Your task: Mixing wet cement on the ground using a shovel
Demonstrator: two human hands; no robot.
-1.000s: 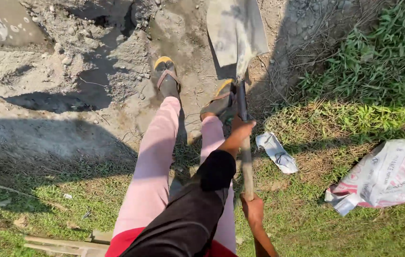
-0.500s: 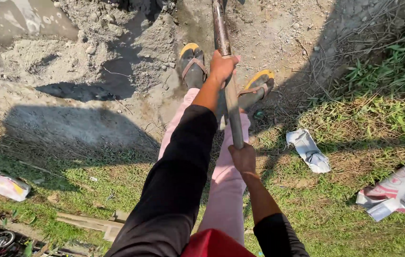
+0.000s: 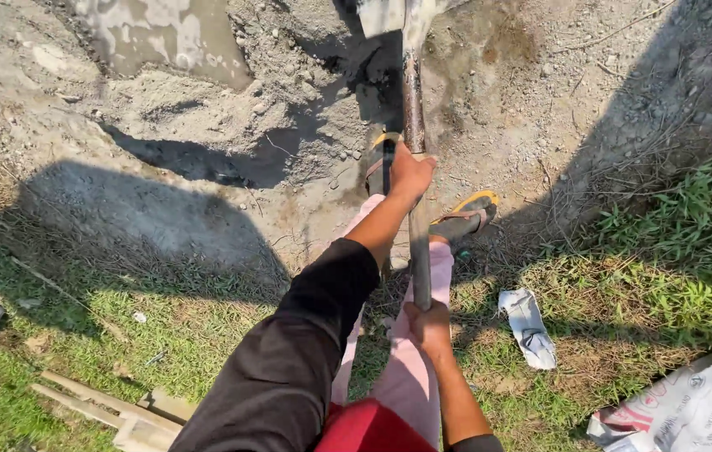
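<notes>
We look down at our two hands on a shovel (image 3: 415,209). Its long handle runs almost straight up the middle of the frame, and the metal blade is at the top edge, partly cut off, above grey wet dirt (image 3: 305,109).

Our left hand (image 3: 408,172) is higher in the frame, near the centre. Its fingers are clenched around the handle, and the arm wears a black sleeve (image 3: 289,368). Our right hand (image 3: 429,325) is lower, in the bottom centre, and its fingers also grasp the handle near its end.

Under the arms we see pink trousers (image 3: 406,377). Two feet in yellow sandals (image 3: 466,219) stand on the dirt, one on each side of the handle; the left one is mostly hidden behind the left hand.

A puddle (image 3: 167,33) lies in the upper left of the frame. The lower half is grass (image 3: 674,243). A crumpled white wrapper (image 3: 527,326) lies on the grass right of the right hand. A white sack (image 3: 691,406) is in the lower right corner, and wooden pieces (image 3: 113,414) lie at the lower left.
</notes>
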